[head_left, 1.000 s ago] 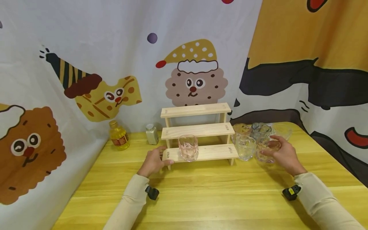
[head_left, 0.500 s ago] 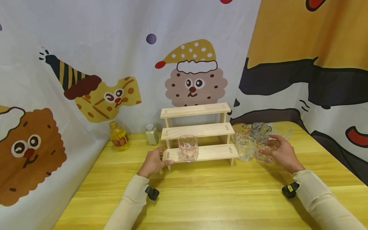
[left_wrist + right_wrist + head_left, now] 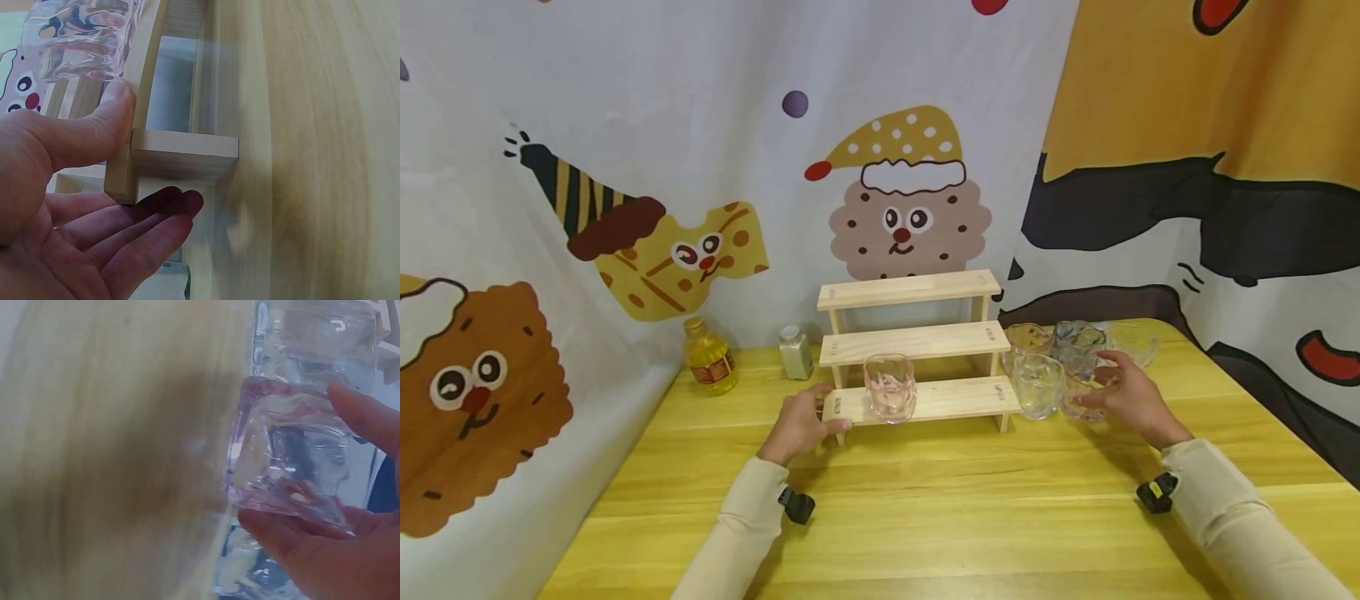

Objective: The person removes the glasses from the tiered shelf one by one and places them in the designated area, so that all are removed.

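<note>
A three-step wooden display rack (image 3: pixel 917 339) stands against the backdrop. My left hand (image 3: pixel 797 425) holds the left end of its lowest step; in the left wrist view the thumb (image 3: pixel 111 119) lies on top and the fingers (image 3: pixel 147 234) bend below the end. A pink-tinted glass (image 3: pixel 890 390) sits on that step, left of its middle. On the right, my right hand (image 3: pixel 1138 404) grips a pinkish ribbed glass (image 3: pixel 294 456) between thumb and fingers, upright at table level. Right beside it is a clear glass (image 3: pixel 1037 387).
Behind the gripped glass stand an amber-rimmed glass (image 3: pixel 1028 337), a grey-blue glass (image 3: pixel 1078 335) and a clear glass bowl (image 3: pixel 1135 340). Left of the rack are a square jar (image 3: pixel 795 353) and a yellow oil bottle (image 3: pixel 709 358). A printed cloth (image 3: pixel 700 100) hangs behind the table.
My right hand has shifted slightly left with the pinkish glass, closer to the clear glass. My left hand keeps its place on the rack.
</note>
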The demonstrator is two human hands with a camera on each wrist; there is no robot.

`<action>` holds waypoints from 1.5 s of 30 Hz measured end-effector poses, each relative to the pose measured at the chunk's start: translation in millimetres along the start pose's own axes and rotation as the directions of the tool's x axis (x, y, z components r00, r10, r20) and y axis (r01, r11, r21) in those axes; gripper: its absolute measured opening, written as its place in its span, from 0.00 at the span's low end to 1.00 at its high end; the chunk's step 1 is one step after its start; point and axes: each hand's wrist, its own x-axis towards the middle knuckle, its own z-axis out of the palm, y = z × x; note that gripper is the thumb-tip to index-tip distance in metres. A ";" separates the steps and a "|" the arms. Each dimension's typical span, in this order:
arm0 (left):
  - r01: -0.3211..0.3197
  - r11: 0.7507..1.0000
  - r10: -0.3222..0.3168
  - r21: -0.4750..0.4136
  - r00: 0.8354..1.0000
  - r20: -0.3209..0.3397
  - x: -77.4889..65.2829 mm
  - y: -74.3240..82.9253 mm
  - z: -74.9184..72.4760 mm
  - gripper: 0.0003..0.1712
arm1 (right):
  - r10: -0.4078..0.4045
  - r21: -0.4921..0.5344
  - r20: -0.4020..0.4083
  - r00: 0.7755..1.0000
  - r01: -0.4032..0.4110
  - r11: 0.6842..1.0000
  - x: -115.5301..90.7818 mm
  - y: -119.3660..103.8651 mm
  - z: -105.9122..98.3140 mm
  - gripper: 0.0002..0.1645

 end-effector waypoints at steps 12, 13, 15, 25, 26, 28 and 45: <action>0.000 1.000 0.000 -0.002 1.000 0.003 0.9 2.6 -1.6 0.37 | -0.138 -0.228 -0.143 0.980 0.103 0.968 -24.9 -54.7 0.1 0.56; 0.002 1.000 -0.002 -0.003 1.000 0.003 1.0 2.2 -1.8 0.37 | -0.177 -0.236 -0.165 0.970 0.135 0.962 -27.9 -63.2 3.3 0.53; 0.006 1.000 -0.006 -0.004 1.000 0.002 1.4 1.6 -2.3 0.38 | -0.242 -0.238 -0.190 0.952 0.194 0.952 -33.2 -80.4 9.9 0.50; 0.020 1.000 -0.020 -0.003 1.000 0.009 1.2 2.0 -3.8 0.39 | -0.432 -0.089 -0.137 0.891 0.423 0.902 -38.3 -117.7 60.4 0.48; 0.022 1.000 -0.022 -0.002 1.000 0.010 0.7 1.7 -3.6 0.39 | -0.444 -0.049 -0.120 0.888 0.441 0.896 -37.7 -117.8 67.6 0.48; 0.023 1.000 -0.023 -0.001 1.000 0.013 0.0 1.3 -3.0 0.39 | -0.466 0.018 -0.084 0.881 0.469 0.883 -37.0 -118.9 81.6 0.48; -0.006 1.000 0.006 -0.012 1.000 -0.004 -1.0 1.8 -1.0 0.38 | -0.450 0.287 0.109 0.886 0.405 0.868 -19.8 -165.5 147.9 0.53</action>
